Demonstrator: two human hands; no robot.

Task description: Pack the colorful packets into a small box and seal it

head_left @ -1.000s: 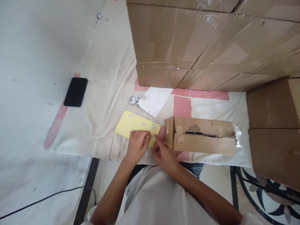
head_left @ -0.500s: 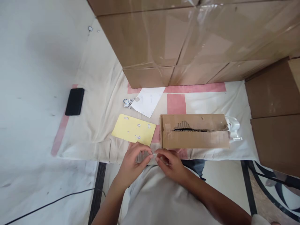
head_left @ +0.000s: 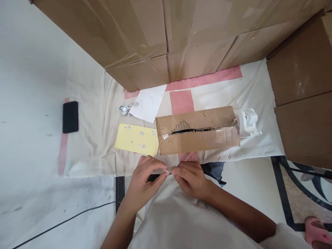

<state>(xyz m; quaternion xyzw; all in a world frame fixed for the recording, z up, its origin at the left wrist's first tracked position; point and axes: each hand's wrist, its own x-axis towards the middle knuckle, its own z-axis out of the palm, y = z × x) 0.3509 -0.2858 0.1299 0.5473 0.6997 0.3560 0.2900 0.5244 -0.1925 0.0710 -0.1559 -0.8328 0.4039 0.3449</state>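
Tiny pale piece (head_left: 168, 171) pinched between both hands, too small to identify. Slit in box (head_left: 197, 134) dark inside; contents not visible. Small bits on yellow card (head_left: 136, 139) too small to tell. White object (head_left: 247, 121) half hidden behind box's right end. Cartons (head_left: 166, 34) cut off at top edge.

Floor: cream cloth (head_left: 90, 138) with pink stripes, spread over pale floor. Card and box lie on it at centre, touching. White paper (head_left: 148, 102) and clips (head_left: 125, 110) just above card. Black phone (head_left: 70, 117) at left. Cable at lower left, pink slipper at lower right corner.

Left hand (head_left: 144, 181) and right hand (head_left: 189, 178) meet fingertip to fingertip at lower centre, thumbs and forefingers closed narrow on the piece, above the lap, near the box.
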